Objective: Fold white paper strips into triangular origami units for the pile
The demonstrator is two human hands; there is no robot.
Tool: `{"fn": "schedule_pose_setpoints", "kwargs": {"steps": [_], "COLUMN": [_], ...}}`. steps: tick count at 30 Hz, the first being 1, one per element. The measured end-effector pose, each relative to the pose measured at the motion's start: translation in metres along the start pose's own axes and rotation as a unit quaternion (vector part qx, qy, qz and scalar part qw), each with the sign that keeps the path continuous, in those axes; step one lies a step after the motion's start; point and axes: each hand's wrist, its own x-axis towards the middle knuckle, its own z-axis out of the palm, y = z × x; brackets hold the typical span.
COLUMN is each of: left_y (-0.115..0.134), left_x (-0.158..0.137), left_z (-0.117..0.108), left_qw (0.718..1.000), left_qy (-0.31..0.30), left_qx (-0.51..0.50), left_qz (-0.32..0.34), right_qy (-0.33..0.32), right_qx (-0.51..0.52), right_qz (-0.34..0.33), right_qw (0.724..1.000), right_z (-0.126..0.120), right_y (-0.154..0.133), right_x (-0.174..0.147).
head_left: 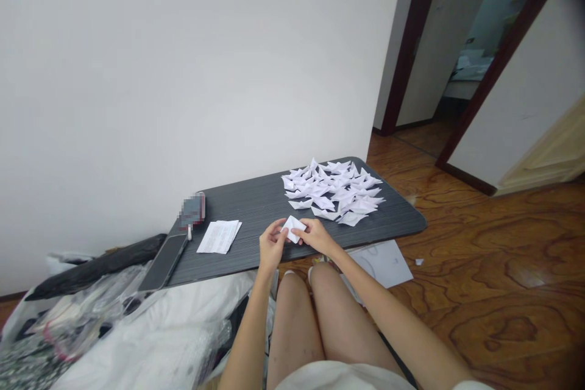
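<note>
Between my two hands, over the front edge of the dark table [256, 201], is a small folded paper [295, 225], white and diamond-shaped. My left hand [273, 247] pinches its left side, thumb on the near face. From the other side my right hand [317, 236] grips it, thumb also on top. Many white paper boats [338, 189] lie crowded together on the right part of the table, just beyond my right hand. To the left of my hands rests a stack of paper sheets [219, 237] with printed lines.
A dark flat phone-like slab [164, 261] lies at the table's left end, near a partly blurred pouch [192, 210]. White and clear plastic bags [150, 329] heap up at lower left. A white paper bag [386, 262] lies on the wooden floor [479, 268]. A doorway stands at upper right.
</note>
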Motion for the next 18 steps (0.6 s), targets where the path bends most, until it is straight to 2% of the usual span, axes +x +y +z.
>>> {"fn": "schedule_pose_setpoints", "kwargs": {"steps": [7, 12, 18], "left_y": [-0.0018, -0.0013, -0.006], "left_x": [-0.0032, -0.0001, 0.0007], "left_z": [0.0026, 0.0011, 0.0015], "left_qw": [0.999, 0.998, 0.999], "left_qy": [-0.005, 0.004, 0.017], "left_qx": [0.042, 0.058, 0.03], "left_qz": [0.014, 0.023, -0.007], "right_qy": [0.036, -0.024, -0.033], "right_qx": [-0.021, -0.026, 0.057], "right_qz": [-0.044, -0.019, -0.016], "right_qw": [0.998, 0.999, 0.998], "right_z": [-0.0015, 0.0015, 0.0004], "right_y": [0.007, 0.009, 0.0024], "right_x": [-0.0002, -0.0047, -0.0031]}}
